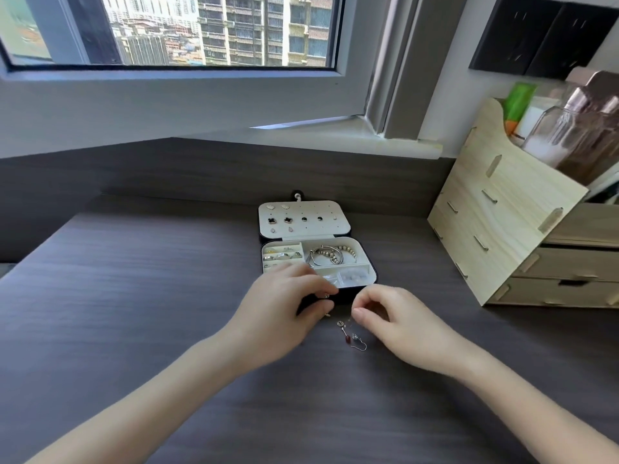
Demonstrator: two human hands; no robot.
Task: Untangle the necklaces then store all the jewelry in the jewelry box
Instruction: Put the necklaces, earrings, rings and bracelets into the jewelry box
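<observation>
My left hand pinched a small gold piece of the tangled necklaces with curled fingers, touching the front of the open rectangular jewelry box. My right hand pinched the thin chain. A red oval bead lay on the dark wood-grain tabletop.

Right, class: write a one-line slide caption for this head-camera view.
Left hand and right hand pinch tangled necklaces before an open jewelry box holding rings, bracelets and stud earrings.
</observation>
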